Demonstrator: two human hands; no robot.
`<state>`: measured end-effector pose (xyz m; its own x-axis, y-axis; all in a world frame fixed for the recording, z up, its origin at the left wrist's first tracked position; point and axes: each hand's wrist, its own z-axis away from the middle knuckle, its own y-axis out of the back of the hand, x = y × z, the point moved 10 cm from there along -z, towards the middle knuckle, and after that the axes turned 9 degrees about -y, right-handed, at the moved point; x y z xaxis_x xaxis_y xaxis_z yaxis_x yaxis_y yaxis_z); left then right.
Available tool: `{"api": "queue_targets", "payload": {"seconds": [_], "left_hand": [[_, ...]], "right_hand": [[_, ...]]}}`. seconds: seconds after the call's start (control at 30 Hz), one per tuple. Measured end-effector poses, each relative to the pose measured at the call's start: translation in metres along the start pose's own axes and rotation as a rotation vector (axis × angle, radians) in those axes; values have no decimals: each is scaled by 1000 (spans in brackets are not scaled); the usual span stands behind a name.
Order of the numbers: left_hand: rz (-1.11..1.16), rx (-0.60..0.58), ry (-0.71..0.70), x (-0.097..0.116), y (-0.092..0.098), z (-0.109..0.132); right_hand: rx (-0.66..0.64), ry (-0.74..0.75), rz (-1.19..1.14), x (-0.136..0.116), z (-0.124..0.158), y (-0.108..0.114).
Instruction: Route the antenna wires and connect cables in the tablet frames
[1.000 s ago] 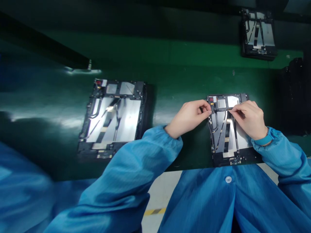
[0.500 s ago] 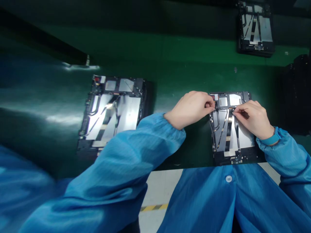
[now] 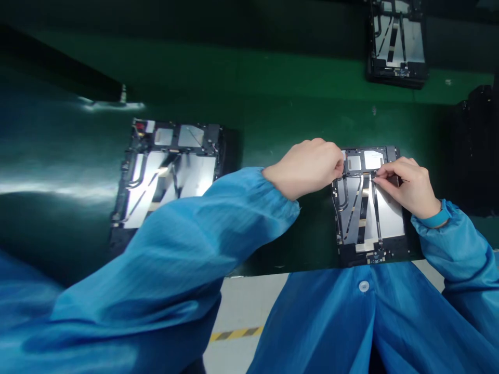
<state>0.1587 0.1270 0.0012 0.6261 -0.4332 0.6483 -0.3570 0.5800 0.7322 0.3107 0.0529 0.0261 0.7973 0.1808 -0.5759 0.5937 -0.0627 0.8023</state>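
Observation:
An opened tablet frame point(image 3: 384, 218) with silver plates and black flex cables lies at the near edge of the green belt point(image 3: 273, 88), in front of me. My left hand point(image 3: 307, 166) is curled at its upper left corner, fingertips pinched on a thin cable end there. My right hand point(image 3: 407, 184) pinches the same thin cable point(image 3: 368, 177) near the frame's upper right, fingers pressed together. Both arms wear blue smock sleeves, with a blue band on the right wrist.
A second opened tablet frame point(image 3: 167, 166) lies on the belt to the left, partly behind my left sleeve. A third frame point(image 3: 395, 41) sits at the far right. A dark block point(image 3: 471, 150) stands at the right edge. Grey floor with a yellow-black stripe point(image 3: 234, 335) shows below.
My left hand has slid a little to the right and up over the frame's corner. The view has shifted, so the left frame and far frame sit further left.

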Motion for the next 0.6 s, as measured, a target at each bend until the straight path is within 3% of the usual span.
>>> {"api": "queue_targets", "payload": {"seconds": [0.33,0.47,0.6], "left_hand": [[58,-2,-68,-8,-4,1],[-60,-32,-56,1,-1,1],[-179,-99,-37,7,-3,2]], "right_hand": [[-111,-2,-73,4,4,3],[-131,37,-62,5,5,-1],[-73,60,-55,8,7,5]]}}
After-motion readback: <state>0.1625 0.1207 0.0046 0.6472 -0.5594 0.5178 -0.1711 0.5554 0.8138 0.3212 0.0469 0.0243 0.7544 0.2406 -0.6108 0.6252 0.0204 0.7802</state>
